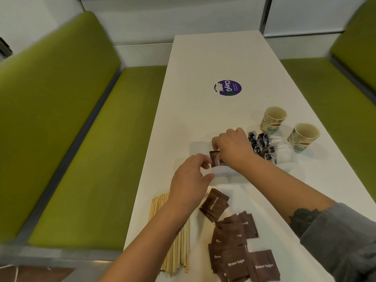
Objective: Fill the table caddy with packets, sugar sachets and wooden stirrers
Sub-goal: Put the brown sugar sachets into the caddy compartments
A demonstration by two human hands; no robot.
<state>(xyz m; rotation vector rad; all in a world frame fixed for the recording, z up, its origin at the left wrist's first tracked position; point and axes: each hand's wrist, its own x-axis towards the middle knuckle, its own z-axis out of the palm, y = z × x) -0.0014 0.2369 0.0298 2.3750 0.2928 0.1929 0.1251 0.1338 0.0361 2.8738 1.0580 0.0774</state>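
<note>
Both hands out over the white table (203, 64), meeting at a clear, see-through caddy (223, 171) in the middle. Right hand (234, 148) reaching in from the right, wrist bent down, fingers pinched shut on a brown sugar sachet (216, 159) held upright at the caddy's left section. Left hand (189, 182) just beside it, palm down, thumb and forefinger curled close to the sachet's edge; can't tell whether actually gripping it or only touching. Grey sleeve (345, 241) pushed up on the right forearm, dark tattoo showing just above the cuff.

Caddy nearly invisible, glossy transparent walls, its right section packed with small dark shiny packets (262, 144) standing on end. Nearer the camera, a loose scatter of flat square brown sachets (240, 253) printed "Brown Sugar" in white, matte paper, overlapping. Left of them, a bundle of pale wooden stirrers (179, 251) lying side by side, thin flat sticks, partly under the left forearm.

Two patterned paper cups (273, 119) upright to the right of the caddy, near but apart. Round purple sticker (227, 88) further up the table. Green padded benches (81, 129) either side
</note>
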